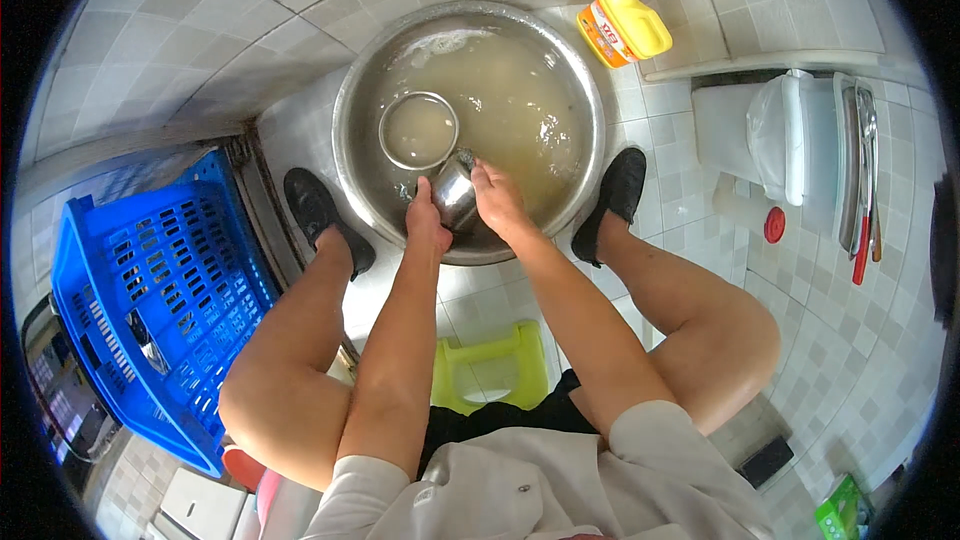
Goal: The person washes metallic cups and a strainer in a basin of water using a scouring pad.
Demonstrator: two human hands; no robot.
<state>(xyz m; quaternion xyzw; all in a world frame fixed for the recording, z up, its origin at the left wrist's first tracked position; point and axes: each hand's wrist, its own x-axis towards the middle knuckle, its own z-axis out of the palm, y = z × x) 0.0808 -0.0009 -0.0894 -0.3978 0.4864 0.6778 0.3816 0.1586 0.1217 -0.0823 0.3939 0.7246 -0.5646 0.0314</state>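
Note:
Both my hands are over the near side of a large round steel basin (344,130) of cloudy water. Between them is a shiny metal cup (456,198), tilted. My left hand (428,218) grips its left side, fingers closed. On its right side, my right hand (498,204) has its fingers bent against the metal. A small dark grey clump (464,156), perhaps steel wool, shows at the cup's far end beside my right fingertips; whether that hand holds it I cannot tell. Left of the middle of the basin, a round metal container (381,128) sits in the water, its rim showing.
A yellow pump bottle (625,25) stands beyond the basin at the right. A blue plastic crate (165,290) is at the left. Below my arms is a light green stool (530,365). Boards and red-handled utensils (861,250) hang on the right wall. My feet flank the basin.

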